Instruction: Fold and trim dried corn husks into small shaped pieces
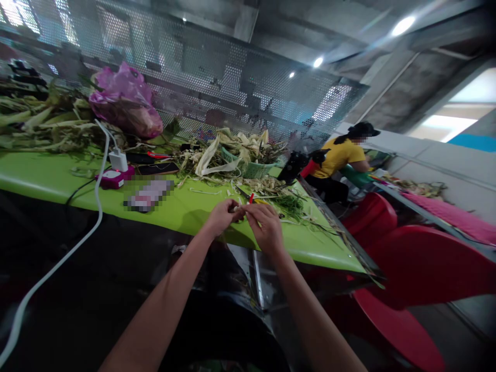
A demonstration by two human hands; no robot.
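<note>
Over the near edge of the green-topped table (186, 217), my left hand (223, 216) and my right hand (267, 225) meet with fingertips pinched together. Something small and pale seems to sit between them, too small to name. Just beyond my fingers lies a tool with a red and yellow handle (251, 198), partly hidden. Green sprigs (290, 205) and pale plant scraps are scattered by my right hand. Farther back stands a green basket (259, 169) heaped with dry, husk-like plant strips (240, 144).
A pixelated flat item (149, 196), a dark phone (158, 168) and a magenta box with a charger (115, 178) lie left. A white cable (101, 206) hangs over the edge. Behind are leafy stalks (42, 124) and a purple bag (126, 98). Red chairs (426, 263) and a person (341, 157) are right.
</note>
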